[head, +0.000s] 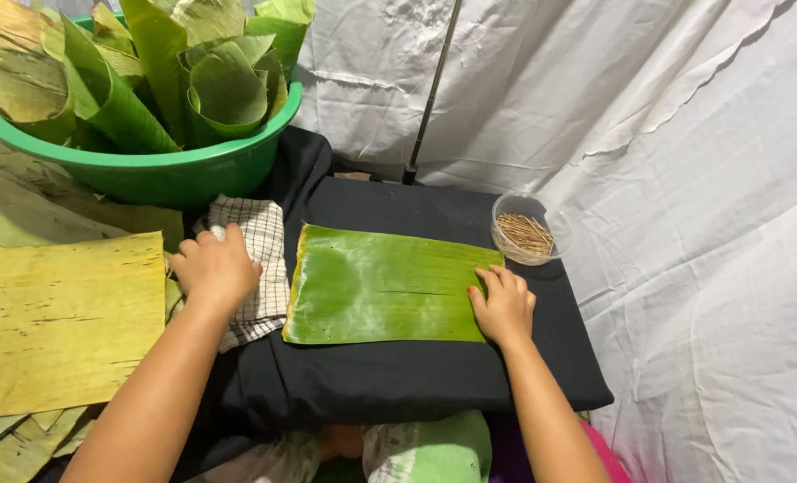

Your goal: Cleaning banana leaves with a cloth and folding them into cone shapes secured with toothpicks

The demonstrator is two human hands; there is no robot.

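While white sheeting [685,134] hangs behind everything, a black cloth-covered board [416,376] carries the work. At its far-left corner a green plastic basin [148,174] stands packed with rolled and folded banana leaves [228,89], some green, some yellowed. Off the board's left edge lies a stack of flat yellowish leaf sheets [54,326]. On the board's middle lies a rectangular green banana leaf piece [380,286], flat, glossy side up.

Both forearms reach in from the near edge. The left hand [215,268] lies palm down, fingers curled loosely over a checked cloth [259,268] at the board's left edge — resting on it, not clenching it. The right hand [504,304] presses open and flat on the leaf piece's near-right corner, fingers spread, gripping nothing.

At the far-right corner, just beyond the leaf piece, sits a small clear plastic cup [528,231] — inside it a heap of thin wooden sticks [525,234].
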